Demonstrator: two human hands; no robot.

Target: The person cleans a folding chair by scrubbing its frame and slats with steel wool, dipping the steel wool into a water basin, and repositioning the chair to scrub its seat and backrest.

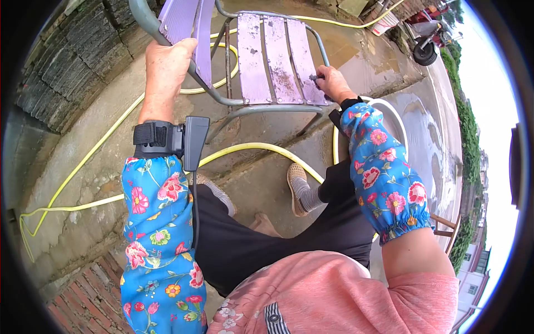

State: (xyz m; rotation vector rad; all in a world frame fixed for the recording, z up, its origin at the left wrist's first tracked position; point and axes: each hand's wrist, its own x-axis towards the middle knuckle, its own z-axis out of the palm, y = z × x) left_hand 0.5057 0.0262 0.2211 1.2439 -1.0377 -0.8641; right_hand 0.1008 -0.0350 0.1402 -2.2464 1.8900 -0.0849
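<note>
A chair with purple slats [276, 55] and a grey metal frame [261, 110] stands in front of me, its seat slats spotted with dark dirt. My left hand [170, 60] is closed around the frame tube beside the purple backrest [183, 25]. At the right edge of the seat, my right hand [335, 83] is closed on a small dark lump [315, 79], pressed to or just over the outer slat. The fingers partly cover that lump, and its kind cannot be made out.
A yellow hose [89, 161] loops over the wet concrete floor [261, 189], under the chair and near my feet. Left stands a stone wall [78, 55]. Toward the far right are a white bucket [385, 24] and a wheeled vehicle [425, 50]. A wooden stool [445, 225] is at the right.
</note>
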